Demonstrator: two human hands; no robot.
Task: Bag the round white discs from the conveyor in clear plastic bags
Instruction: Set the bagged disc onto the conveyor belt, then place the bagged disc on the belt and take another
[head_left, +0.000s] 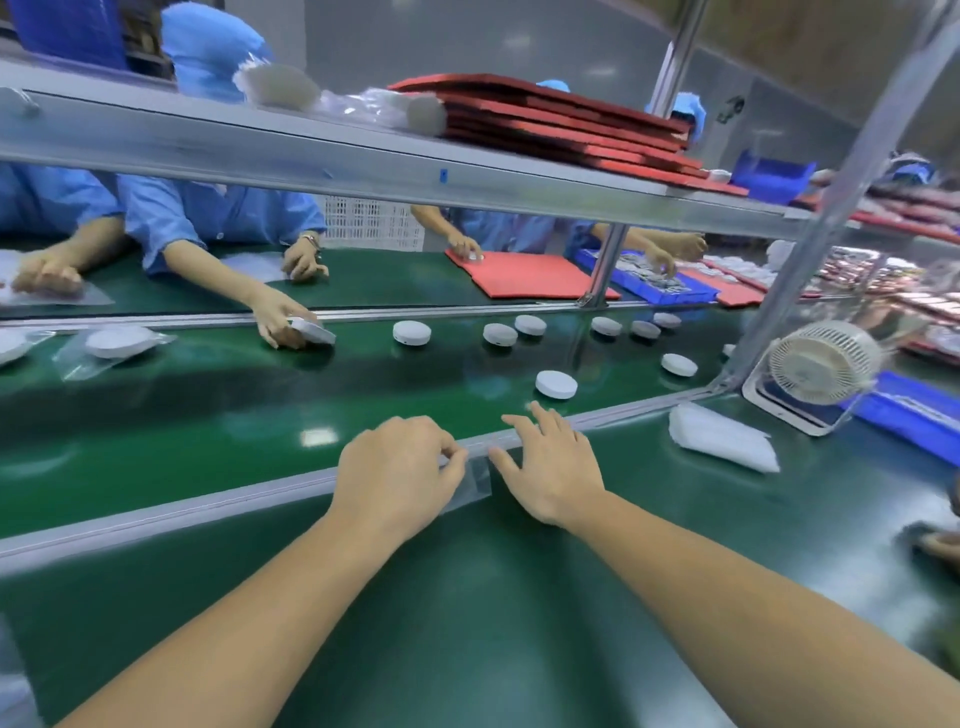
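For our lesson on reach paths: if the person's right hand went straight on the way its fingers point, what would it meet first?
Probably the nearest white disc, lying on the conveyor just beyond the grey rail that the right hand reaches over; its height above the conveyor is unclear.

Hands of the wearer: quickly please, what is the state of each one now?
Left hand: fingers curled, pinches the flat clear plastic bag.
Right hand: open, fingers spread, holds nothing.
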